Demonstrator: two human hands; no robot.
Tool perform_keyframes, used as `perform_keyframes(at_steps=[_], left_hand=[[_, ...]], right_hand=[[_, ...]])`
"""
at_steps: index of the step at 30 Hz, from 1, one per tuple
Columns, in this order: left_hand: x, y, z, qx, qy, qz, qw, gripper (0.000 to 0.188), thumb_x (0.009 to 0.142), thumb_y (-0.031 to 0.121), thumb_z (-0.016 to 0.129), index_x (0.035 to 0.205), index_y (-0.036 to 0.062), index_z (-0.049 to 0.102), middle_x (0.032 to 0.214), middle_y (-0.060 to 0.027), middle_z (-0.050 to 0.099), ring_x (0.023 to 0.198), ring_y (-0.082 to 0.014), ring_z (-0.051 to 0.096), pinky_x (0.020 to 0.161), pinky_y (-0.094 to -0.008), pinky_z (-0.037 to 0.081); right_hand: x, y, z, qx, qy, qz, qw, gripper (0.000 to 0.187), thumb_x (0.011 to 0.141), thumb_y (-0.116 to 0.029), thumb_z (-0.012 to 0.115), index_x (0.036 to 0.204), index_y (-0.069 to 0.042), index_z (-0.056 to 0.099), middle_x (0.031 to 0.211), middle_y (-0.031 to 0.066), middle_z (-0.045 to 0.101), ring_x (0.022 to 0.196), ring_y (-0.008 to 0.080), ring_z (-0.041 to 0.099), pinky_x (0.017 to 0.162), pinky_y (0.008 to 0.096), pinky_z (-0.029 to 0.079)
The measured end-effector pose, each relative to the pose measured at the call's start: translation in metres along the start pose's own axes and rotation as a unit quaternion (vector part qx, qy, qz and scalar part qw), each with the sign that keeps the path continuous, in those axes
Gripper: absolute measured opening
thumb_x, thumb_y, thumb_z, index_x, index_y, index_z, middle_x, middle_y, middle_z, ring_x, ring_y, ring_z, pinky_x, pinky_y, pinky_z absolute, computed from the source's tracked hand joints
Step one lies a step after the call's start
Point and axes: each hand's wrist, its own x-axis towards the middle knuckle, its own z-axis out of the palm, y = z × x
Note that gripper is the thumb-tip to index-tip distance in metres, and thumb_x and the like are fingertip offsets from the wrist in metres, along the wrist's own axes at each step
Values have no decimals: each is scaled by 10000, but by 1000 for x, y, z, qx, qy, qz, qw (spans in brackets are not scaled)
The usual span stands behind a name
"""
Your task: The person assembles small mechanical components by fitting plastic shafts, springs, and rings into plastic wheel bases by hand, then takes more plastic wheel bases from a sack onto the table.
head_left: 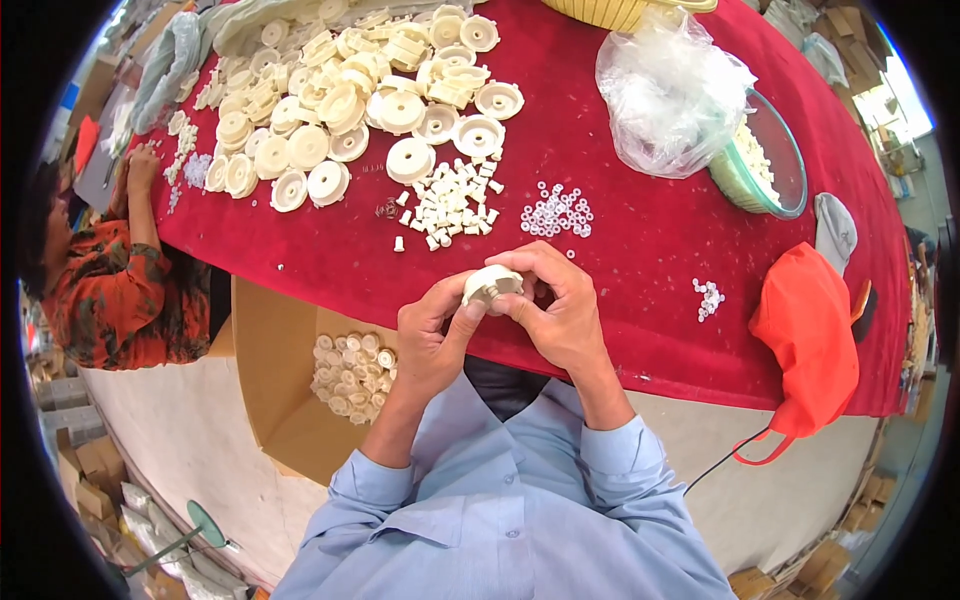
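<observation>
Between my two hands, just over the table's near edge, is a round cream plastic part [492,282], tilted on its side. My left hand [440,325] grips its left side with thumb and fingers. On the other side my right hand [555,300] is closed around it, the thumb pressed at its lower face. Whether a smaller piece sits inside it is hidden. Beyond my hands lie a pile of small cream plugs [450,205] and a cluster of small clear rings [556,212]. A large heap of round cream parts [330,105] spreads across the far left.
A red cloth [640,270] covers the table. At right stand a teal bowl [790,150], a clear plastic bag [670,95] and a red bag [805,340]. A cardboard box [275,380] with finished-looking round parts [352,375] is below left. Another person [115,280] sits at left.
</observation>
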Motion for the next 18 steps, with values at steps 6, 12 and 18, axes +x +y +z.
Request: perform_keyframes(at_steps=[6, 12, 18], left_hand=[[0, -7, -3, 50, -3, 3, 999, 292, 1035, 83, 667, 1302, -36, 656, 1095, -91, 754, 978, -118, 700, 847, -272, 567], [-1, -4, 1, 2, 22, -1, 1000, 286, 1042, 86, 658, 1303, -30, 658, 1075, -96, 754, 945, -97, 694, 805, -255, 570], [3, 4, 5, 6, 9, -6, 1000, 297, 1059, 110, 638, 1320, -30, 642, 1084, -92, 752, 910, -108, 701, 786, -255, 578]], right_hand=[[-1, 4, 0, -10, -3, 16, 1000, 317, 767, 11, 768, 1081, -23, 744, 886, 29, 626, 677, 99, 499, 625, 257, 429], [1, 1, 3, 27, -4, -22, 999, 332, 771, 21, 770, 1098, -25, 734, 899, 25, 634, 681, 95, 497, 622, 253, 422], [1, 8, 1, 17, -7, 21, 1000, 343, 796, 32, 767, 1133, -20, 725, 912, 16, 631, 696, 74, 488, 637, 235, 422]])
